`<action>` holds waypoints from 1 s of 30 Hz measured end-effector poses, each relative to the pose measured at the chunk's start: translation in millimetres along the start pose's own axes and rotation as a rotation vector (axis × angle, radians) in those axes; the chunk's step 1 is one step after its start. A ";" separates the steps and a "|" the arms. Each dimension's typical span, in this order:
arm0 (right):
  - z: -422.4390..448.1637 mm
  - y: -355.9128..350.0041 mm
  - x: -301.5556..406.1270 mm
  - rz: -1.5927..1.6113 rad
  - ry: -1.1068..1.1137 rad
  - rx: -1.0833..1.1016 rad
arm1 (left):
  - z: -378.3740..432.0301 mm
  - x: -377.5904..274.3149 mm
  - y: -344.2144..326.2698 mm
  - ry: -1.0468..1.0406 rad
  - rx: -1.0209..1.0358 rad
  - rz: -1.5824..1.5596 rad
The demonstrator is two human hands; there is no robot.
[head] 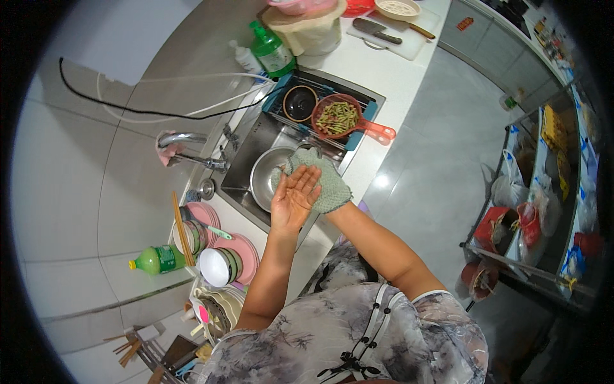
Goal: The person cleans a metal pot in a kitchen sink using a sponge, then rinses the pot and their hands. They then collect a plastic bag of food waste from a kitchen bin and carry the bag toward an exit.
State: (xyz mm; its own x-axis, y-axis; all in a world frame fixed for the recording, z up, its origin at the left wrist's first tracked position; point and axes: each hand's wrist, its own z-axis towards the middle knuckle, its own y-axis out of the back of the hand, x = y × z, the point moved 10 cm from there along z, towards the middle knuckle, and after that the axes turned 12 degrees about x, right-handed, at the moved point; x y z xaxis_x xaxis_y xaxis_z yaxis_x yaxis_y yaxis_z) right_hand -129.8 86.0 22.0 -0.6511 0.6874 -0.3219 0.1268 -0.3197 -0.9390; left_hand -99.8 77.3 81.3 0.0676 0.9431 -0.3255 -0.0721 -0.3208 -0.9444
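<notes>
My left hand (295, 199) is turned palm up over the sink, bare, with its fingers slightly apart. A grey-green textured cloth (331, 187) covers my right hand, whose fingers are hidden in its folds; the cloth hangs right beside my left palm. Below both hands, a stainless steel bowl (261, 175) sits in the metal sink (240, 165), partly hidden by hand and cloth. Across the sink's far end lies a drying rack (307, 126) bearing a dark bowl (300, 103) and a red-orange handled strainer (376, 128) of cut green beans (338, 117).
A chrome faucet (211, 163) stands left of the sink. Nearer me are stacked bowls (216, 266), pink plates (247, 257), chopsticks (182, 230) and a green bottle (160, 259). A cleaver (376, 31) lies on a white cutting board (407, 41) at the far counter. Shelving (523, 192) is at right.
</notes>
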 end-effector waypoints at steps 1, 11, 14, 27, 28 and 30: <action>-0.6 8.2 -4.9 0.028 -0.070 -0.009 | -0.5 -1.9 15.5 0.063 -0.025 0.119; 29.2 -129.3 -50.9 -2.441 0.121 0.469 | -35.4 -39.8 72.3 -0.024 -0.174 0.206; 35.2 -137.0 -58.8 -2.453 0.064 0.463 | -24.4 -32.7 44.3 -0.117 -0.226 0.065; 107.1 -62.1 -114.5 0.031 -0.088 -0.045 | -17.5 -48.5 39.1 -0.370 -0.247 0.015; 109.6 -56.9 -114.2 -0.163 -0.116 -0.026 | -18.4 -48.1 44.1 -0.359 -0.247 0.013; 113.3 -56.8 -111.6 -0.615 -0.153 0.046 | -21.2 -46.5 50.0 -0.346 -0.272 -0.008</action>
State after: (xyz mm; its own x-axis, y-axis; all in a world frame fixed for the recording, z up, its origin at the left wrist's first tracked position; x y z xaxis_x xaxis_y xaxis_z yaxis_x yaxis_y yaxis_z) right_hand -149.1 -46.4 125.0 -0.6945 0.6546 0.2986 -0.3347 0.0735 -0.9395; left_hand -85.4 15.5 48.2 -0.2737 0.9045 -0.3271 0.1946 -0.2810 -0.9398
